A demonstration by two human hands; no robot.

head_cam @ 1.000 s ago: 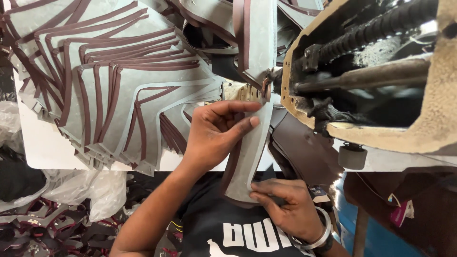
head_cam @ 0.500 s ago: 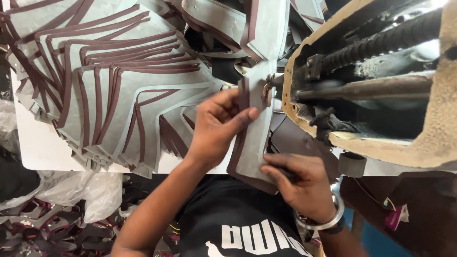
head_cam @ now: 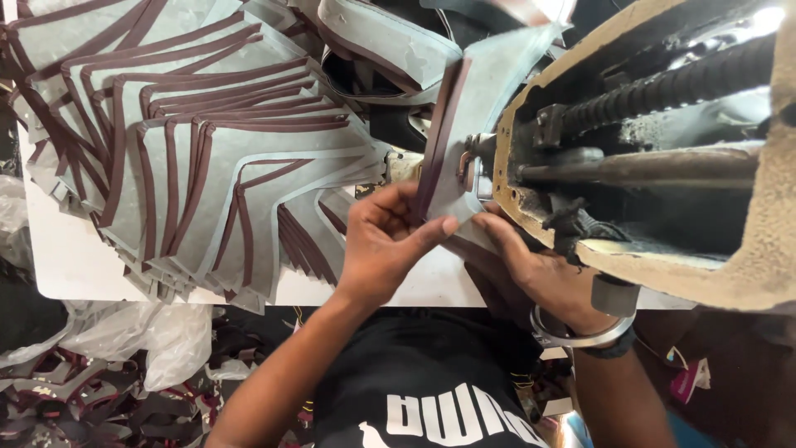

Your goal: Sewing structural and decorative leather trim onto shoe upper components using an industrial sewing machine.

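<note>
Grey with a dark brown edge strip, the cut piece (head_cam: pixel 473 124) is pinched at its lower end by the left hand (head_cam: pixel 385 241), thumb laid along the bottom edge and fingers curled behind it. The right hand (head_cam: pixel 531 261) presses flat fingers against the same lower corner from the other side, a metal bangle (head_cam: pixel 576 336) on its wrist. The piece stands nearly upright against the roller head of the sewing machine (head_cam: pixel 663 158), whose worn tan body fills the right side. To the left, a fanned stack of similar pieces (head_cam: pixel 199 158) lies spread over the white table (head_cam: pixel 66 265). Crumpled plastic bags (head_cam: pixel 141 340) hang below the table's edge.
</note>
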